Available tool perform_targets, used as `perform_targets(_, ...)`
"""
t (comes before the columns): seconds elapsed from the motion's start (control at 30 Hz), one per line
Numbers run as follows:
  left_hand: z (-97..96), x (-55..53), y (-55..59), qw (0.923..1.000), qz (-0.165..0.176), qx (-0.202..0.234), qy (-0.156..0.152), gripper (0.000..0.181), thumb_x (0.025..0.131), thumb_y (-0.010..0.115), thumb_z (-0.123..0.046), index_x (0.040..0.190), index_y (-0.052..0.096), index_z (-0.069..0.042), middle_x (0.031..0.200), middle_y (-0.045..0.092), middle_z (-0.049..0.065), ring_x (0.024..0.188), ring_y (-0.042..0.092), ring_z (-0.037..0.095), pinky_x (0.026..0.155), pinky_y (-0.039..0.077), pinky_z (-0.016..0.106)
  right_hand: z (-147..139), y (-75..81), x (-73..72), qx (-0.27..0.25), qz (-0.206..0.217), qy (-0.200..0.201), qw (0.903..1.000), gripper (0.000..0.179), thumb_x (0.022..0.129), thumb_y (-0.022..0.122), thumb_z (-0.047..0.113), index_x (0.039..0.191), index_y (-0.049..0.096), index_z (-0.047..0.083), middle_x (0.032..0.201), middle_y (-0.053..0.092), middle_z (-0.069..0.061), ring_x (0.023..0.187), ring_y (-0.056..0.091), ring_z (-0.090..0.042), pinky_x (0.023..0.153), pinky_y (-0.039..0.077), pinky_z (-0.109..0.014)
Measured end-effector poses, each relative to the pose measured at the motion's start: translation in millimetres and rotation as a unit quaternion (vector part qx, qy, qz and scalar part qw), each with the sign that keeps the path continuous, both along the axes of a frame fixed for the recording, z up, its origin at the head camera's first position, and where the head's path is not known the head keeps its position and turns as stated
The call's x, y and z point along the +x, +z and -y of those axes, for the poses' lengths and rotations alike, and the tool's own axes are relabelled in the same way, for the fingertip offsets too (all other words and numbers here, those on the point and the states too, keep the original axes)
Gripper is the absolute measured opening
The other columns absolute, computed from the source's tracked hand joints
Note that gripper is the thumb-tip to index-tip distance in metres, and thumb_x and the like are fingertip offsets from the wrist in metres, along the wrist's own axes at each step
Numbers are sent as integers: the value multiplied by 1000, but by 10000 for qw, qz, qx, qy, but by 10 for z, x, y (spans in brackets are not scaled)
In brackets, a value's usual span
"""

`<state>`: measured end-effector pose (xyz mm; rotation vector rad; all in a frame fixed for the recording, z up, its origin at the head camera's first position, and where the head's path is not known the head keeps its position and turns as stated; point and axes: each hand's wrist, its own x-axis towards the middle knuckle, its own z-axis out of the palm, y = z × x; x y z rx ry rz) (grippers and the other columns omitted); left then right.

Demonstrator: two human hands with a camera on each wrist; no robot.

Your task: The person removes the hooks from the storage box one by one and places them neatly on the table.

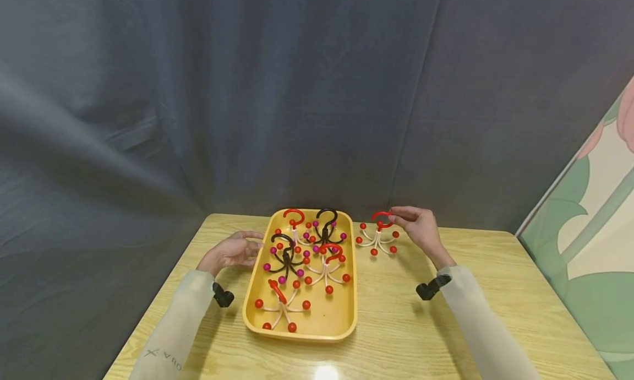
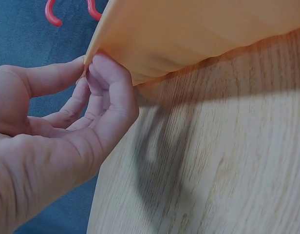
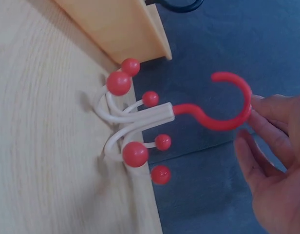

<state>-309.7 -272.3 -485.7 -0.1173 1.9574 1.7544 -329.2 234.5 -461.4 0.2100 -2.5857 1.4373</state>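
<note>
At the yellow tray's (image 1: 322, 327) left side, my left hand (image 1: 239, 250) pinches the rim between thumb and fingers, as the left wrist view shows. To the right of the tray, a multi-arm hook hanger (image 3: 155, 114) stands upright on the table, with a red hook, white curved arms and red ball tips. My right hand (image 1: 418, 226) has its thumb and fingertips at the outer curve of that red hook. Inside the tray stand black hook hangers (image 1: 286, 257) with magenta balls and white ones (image 1: 282, 305) with red hooks and red balls.
The tray rests on a light wood table (image 1: 421, 325). A dark grey curtain (image 1: 317, 93) hangs right behind the table's back edge. On the right is a panel (image 1: 594, 220) with a flower and leaf pattern.
</note>
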Motion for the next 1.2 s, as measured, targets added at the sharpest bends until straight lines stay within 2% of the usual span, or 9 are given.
perform_targets(0.1,0,0,6,10000,-3,-4,12,50,106,55,-6,153,38,0,115,70,9,96,70,18,77,60,31,20,54,34,25,-9,-25,10000,40,98,76,35,131,74,13,127,77,-11,112,72,-13,82,51,-10)
perform_targets(0.17,-1,-2,6,10000,16,-9,25,50,106,55,-5,153,38,-1,116,70,9,96,70,17,77,60,31,36,89,59,38,-32,-34,10000,41,98,76,37,131,74,13,127,77,-11,112,71,-12,82,51,-11)
perform_targets(0.33,-5,-15,-7,10000,44,-9,52,50,106,56,-6,153,38,-1,118,71,9,97,71,18,78,61,32,87,176,129,37,-185,-10,9998,40,98,76,37,128,76,10,128,76,-14,98,67,4,79,53,-12)
perform_targets(0.43,-3,-20,-11,10000,42,1,49,51,106,57,-7,153,38,0,120,71,10,98,71,18,79,62,33,137,233,185,-28,-271,40,9996,39,97,77,35,126,76,8,128,75,-16,92,65,8,77,54,-13)
perform_targets(0.53,-2,-16,-8,9999,83,28,79,51,106,57,-7,153,38,-1,121,71,11,99,72,19,80,62,34,202,286,250,-138,-321,105,9993,39,96,78,34,125,76,7,127,75,-17,91,66,6,77,56,-14)
perform_targets(0.8,-11,-2,12,9999,35,99,-20,52,106,57,-7,154,37,0,117,71,8,97,71,18,79,62,34,454,444,444,-310,-683,396,9964,31,96,78,23,124,75,9,119,77,-17,97,71,-9,81,55,-10)
perform_targets(0.97,-13,-15,11,9998,40,171,-52,52,107,56,-7,154,37,0,115,72,7,98,71,18,79,62,34,631,559,600,-395,-931,659,9927,27,96,79,21,119,76,9,115,76,-16,96,70,-7,88,55,-13)
perform_targets(1.1,-7,-26,-7,9999,52,113,10,51,106,57,-7,154,39,-1,119,71,9,99,71,19,80,62,34,798,614,731,-408,-1068,833,9899,20,95,80,17,112,78,8,107,77,-13,90,70,-8,83,57,-16)
perform_targets(1.2,11,-14,-21,10000,50,76,34,52,106,56,-7,154,38,-1,120,70,10,100,71,20,80,62,34,932,638,826,-468,-1060,1048,9877,13,95,79,13,106,79,7,101,78,-11,86,72,-14,79,58,-18)
